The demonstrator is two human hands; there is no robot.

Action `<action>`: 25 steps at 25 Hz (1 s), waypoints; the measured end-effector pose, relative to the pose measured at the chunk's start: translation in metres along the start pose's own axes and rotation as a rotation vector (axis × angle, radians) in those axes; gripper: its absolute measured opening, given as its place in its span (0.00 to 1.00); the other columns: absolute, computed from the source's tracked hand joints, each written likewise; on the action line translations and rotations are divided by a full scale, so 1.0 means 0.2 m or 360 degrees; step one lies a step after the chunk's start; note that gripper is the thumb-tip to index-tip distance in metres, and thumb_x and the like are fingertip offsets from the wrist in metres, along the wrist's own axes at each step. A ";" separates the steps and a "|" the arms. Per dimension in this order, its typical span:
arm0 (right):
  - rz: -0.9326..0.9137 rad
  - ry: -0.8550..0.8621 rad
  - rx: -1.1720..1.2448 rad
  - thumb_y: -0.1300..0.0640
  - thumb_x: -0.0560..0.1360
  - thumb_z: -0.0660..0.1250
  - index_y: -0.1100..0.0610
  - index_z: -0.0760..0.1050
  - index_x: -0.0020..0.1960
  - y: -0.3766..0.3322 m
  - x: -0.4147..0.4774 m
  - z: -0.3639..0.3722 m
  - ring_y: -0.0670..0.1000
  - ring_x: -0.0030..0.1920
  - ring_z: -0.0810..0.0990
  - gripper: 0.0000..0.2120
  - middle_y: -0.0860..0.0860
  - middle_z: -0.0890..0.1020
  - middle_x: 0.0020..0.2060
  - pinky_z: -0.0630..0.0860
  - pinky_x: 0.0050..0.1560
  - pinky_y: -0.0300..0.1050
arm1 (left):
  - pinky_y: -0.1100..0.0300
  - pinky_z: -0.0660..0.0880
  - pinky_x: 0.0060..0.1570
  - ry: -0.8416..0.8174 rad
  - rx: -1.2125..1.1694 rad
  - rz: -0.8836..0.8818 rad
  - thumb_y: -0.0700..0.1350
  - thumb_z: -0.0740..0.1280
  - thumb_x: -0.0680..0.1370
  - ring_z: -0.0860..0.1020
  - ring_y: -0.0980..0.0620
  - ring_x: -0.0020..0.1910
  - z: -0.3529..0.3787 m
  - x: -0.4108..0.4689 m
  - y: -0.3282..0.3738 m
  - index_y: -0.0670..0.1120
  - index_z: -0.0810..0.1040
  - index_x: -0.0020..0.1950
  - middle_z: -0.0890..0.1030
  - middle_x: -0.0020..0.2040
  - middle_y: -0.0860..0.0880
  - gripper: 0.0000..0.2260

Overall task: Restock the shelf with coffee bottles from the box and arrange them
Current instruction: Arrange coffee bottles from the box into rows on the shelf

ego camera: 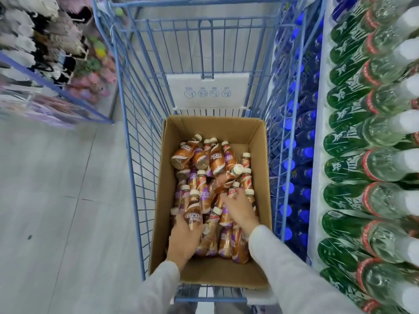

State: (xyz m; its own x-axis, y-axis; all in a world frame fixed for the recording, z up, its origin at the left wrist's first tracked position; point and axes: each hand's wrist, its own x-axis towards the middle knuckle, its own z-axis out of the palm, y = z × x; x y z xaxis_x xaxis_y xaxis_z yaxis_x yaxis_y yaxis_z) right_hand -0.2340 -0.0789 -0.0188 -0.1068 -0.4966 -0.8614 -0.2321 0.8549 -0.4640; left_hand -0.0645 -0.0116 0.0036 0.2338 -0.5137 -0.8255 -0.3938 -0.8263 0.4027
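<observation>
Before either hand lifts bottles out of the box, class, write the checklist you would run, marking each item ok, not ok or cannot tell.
1. Left hand grips a coffee bottle: ok, wrapped round its lower half.
2. Right hand has a firm hold: cannot tell; it rests on the pile.
3. Box has stock: ok, bottles lie jumbled.
4. Box seated in the cart: ok.
5. Space on the coffee shelf: cannot tell; only green bottles and blue bottles show beside the cart.

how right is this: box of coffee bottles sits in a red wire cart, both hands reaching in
Wrong colour: the head view shows a blue wire cart. The box of coffee bottles sits in it, left hand and right hand reaching in.
</observation>
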 end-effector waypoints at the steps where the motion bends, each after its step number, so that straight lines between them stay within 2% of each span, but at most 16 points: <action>1: 0.0035 0.0032 0.0064 0.45 0.74 0.70 0.52 0.64 0.73 0.00 0.14 0.03 0.53 0.66 0.75 0.32 0.46 0.76 0.66 0.71 0.69 0.54 | 0.47 0.78 0.61 -0.0061 -0.0193 -0.0017 0.59 0.73 0.71 0.80 0.47 0.58 -0.04 -0.08 -0.02 0.57 0.62 0.72 0.78 0.63 0.51 0.33; 4: 0.0178 0.0269 0.0218 0.41 0.63 0.74 0.53 0.72 0.67 0.02 0.46 0.12 0.57 0.62 0.79 0.36 0.51 0.80 0.62 0.75 0.66 0.57 | 0.47 0.81 0.55 -0.0106 -0.0526 -0.0181 0.54 0.77 0.71 0.79 0.49 0.57 -0.13 -0.28 -0.07 0.59 0.65 0.70 0.76 0.60 0.53 0.31; 7: 0.0156 0.0531 0.0168 0.44 0.62 0.76 0.55 0.72 0.68 0.01 0.52 0.21 0.62 0.62 0.77 0.37 0.55 0.75 0.65 0.73 0.66 0.60 | 0.50 0.80 0.52 -0.0016 -0.0828 -0.0230 0.45 0.81 0.67 0.79 0.48 0.58 -0.20 -0.38 -0.11 0.56 0.71 0.67 0.78 0.60 0.51 0.32; 9: 0.0090 0.0589 0.0175 0.45 0.58 0.79 0.55 0.74 0.66 0.02 0.52 0.24 0.61 0.62 0.77 0.39 0.55 0.74 0.65 0.73 0.67 0.62 | 0.49 0.80 0.51 0.0067 -0.0941 -0.0206 0.43 0.81 0.65 0.80 0.46 0.57 -0.24 -0.39 -0.12 0.55 0.74 0.64 0.81 0.58 0.48 0.31; 11: 0.0002 0.0545 0.0259 0.45 0.57 0.80 0.53 0.77 0.60 0.04 0.46 0.23 0.57 0.59 0.78 0.34 0.50 0.75 0.61 0.74 0.66 0.59 | 0.47 0.80 0.50 0.0106 -0.0945 -0.0187 0.41 0.79 0.68 0.81 0.43 0.57 -0.27 -0.40 -0.14 0.54 0.73 0.66 0.81 0.59 0.46 0.30; 14: -0.0098 0.0334 0.0432 0.48 0.63 0.80 0.45 0.73 0.54 0.02 0.12 0.16 0.49 0.54 0.77 0.23 0.44 0.78 0.53 0.71 0.63 0.49 | 0.46 0.81 0.48 0.0099 -0.0917 -0.0117 0.43 0.77 0.69 0.80 0.41 0.57 -0.33 -0.44 -0.11 0.54 0.70 0.70 0.80 0.61 0.44 0.32; 17: -0.0217 0.0171 0.0550 0.48 0.64 0.81 0.44 0.73 0.59 0.04 -0.28 0.10 0.44 0.55 0.79 0.27 0.40 0.81 0.51 0.70 0.62 0.44 | 0.48 0.80 0.47 0.0001 -0.0920 0.0047 0.45 0.79 0.66 0.80 0.43 0.57 -0.39 -0.52 -0.02 0.55 0.70 0.69 0.80 0.60 0.45 0.34; 20: -0.0325 0.0210 0.0688 0.48 0.65 0.81 0.43 0.73 0.63 0.07 -0.66 0.09 0.43 0.58 0.79 0.30 0.39 0.82 0.55 0.72 0.65 0.46 | 0.45 0.79 0.56 -0.0148 -0.0866 0.0253 0.46 0.79 0.66 0.81 0.47 0.57 -0.44 -0.65 0.05 0.60 0.73 0.65 0.81 0.59 0.50 0.30; 23: -0.0519 0.0311 0.0804 0.45 0.69 0.79 0.37 0.70 0.66 0.10 -1.07 0.09 0.39 0.60 0.77 0.29 0.34 0.79 0.58 0.72 0.63 0.43 | 0.50 0.77 0.54 -0.0347 -0.0770 0.0521 0.41 0.77 0.71 0.78 0.54 0.58 -0.45 -0.81 0.11 0.61 0.74 0.64 0.80 0.59 0.57 0.27; 25: -0.0572 0.0440 0.0921 0.40 0.66 0.79 0.33 0.70 0.64 0.15 -1.28 0.09 0.37 0.59 0.78 0.30 0.31 0.79 0.58 0.73 0.63 0.43 | 0.51 0.73 0.57 -0.0494 -0.0666 0.0683 0.41 0.76 0.71 0.74 0.61 0.60 -0.45 -0.91 0.14 0.63 0.74 0.65 0.75 0.62 0.63 0.27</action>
State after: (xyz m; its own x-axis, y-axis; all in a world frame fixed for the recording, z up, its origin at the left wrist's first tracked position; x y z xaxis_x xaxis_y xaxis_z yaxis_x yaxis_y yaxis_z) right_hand -0.1960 0.0759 0.1838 -0.3779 -0.7155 -0.5876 0.2409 0.5368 -0.8086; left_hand -0.0388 0.0389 0.2010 -0.1574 -0.7778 -0.6084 -0.0028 -0.6157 0.7879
